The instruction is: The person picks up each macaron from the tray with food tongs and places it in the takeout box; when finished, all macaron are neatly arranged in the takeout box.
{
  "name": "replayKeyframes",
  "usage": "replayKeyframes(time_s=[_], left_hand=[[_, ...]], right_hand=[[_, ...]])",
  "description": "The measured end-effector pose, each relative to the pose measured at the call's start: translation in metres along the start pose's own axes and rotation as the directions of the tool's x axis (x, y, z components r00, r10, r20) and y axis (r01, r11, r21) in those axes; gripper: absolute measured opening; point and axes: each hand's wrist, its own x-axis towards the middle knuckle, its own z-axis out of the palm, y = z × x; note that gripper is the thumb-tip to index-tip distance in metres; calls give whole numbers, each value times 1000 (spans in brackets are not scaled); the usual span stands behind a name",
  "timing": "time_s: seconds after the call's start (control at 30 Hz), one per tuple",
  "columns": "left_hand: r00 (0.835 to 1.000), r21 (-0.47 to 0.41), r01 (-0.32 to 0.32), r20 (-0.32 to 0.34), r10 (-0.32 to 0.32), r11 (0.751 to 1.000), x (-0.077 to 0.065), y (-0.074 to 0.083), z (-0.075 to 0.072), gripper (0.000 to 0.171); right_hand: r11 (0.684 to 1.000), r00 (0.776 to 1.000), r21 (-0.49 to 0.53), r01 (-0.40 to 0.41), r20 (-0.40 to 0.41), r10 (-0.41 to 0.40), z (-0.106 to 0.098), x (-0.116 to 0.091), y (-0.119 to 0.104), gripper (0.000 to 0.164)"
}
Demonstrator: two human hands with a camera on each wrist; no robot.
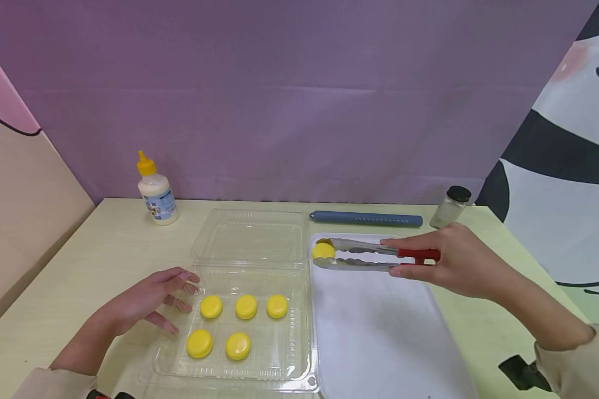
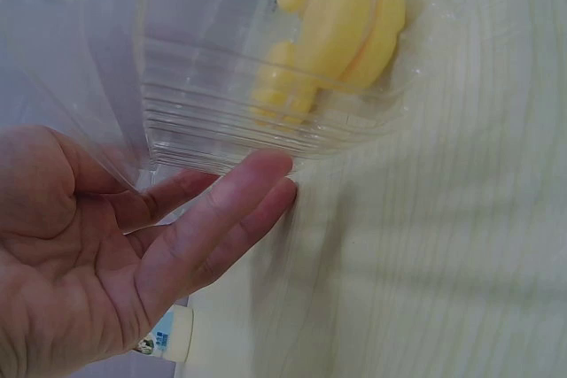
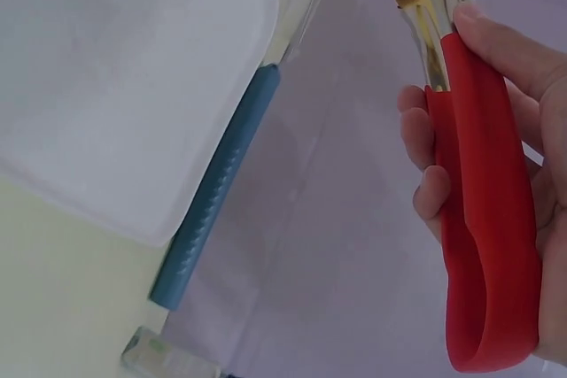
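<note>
My right hand (image 1: 454,260) grips the red handles (image 3: 492,201) of metal tongs (image 1: 356,245), thumb on one side and fingers on the other. Between the tongs' tips sits a yellow macaron (image 1: 323,251), held over the far left corner of a white tray (image 1: 374,327). A clear plastic box (image 1: 274,357) with its lid (image 1: 252,238) folded back lies left of the tray. Several yellow macarons (image 1: 246,306) stand in it in two rows. At the box's left side is my left hand (image 1: 142,299), fingers loosely extended; its fingertips (image 2: 266,165) are right at the ridged wall.
A glue bottle (image 1: 158,197) with a yellow cap stands at the back left. Behind the tray lies a blue-grey stick (image 1: 366,218), and a glass jar (image 1: 448,210) with a black lid stands at the back right. A purple cloth (image 1: 299,111) hangs behind the table (image 1: 55,299).
</note>
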Motion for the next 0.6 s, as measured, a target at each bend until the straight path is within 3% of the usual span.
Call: replayKeyframes(time_s=[0.27,0.6], left_hand=[[1000,-3,3,-2,-3,1000,0,0,-1,44],[1000,-19,-9,3,9,1000,1,-2,0,44]], right_hand=[[993,990,25,116,76,-118,3,13,-27,43],[989,953,34,145,262,-149,14,32,-56,40]])
